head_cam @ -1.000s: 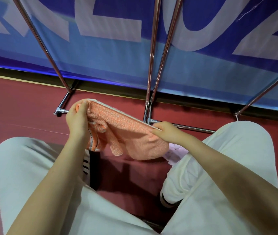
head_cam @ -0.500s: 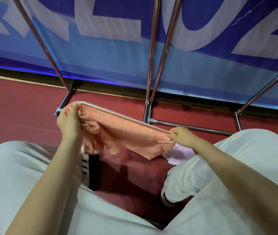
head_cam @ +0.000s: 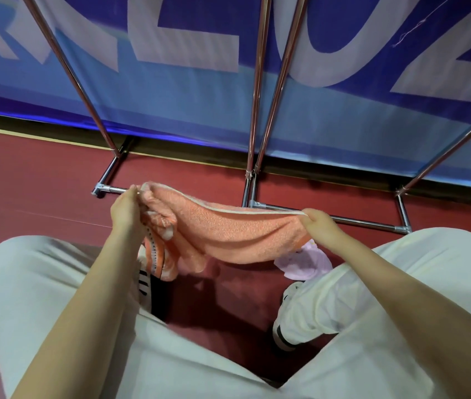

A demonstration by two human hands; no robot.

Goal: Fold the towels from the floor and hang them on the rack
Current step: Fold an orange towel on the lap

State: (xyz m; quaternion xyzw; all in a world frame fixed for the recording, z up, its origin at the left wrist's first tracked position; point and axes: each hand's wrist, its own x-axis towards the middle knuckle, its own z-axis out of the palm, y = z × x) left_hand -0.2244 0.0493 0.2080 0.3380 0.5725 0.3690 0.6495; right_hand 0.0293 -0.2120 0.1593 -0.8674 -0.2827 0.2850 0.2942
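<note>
Now the hands are wider apart, stretching the orange towel (head_cam: 228, 231) flatter: left hand (head_cam: 126, 210) and right hand (head_cam: 322, 224) each pinch an upper corner.

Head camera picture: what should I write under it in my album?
Both hands, left hand and right hand, stretch an orange towel above the red floor, before a metal rack.
</note>
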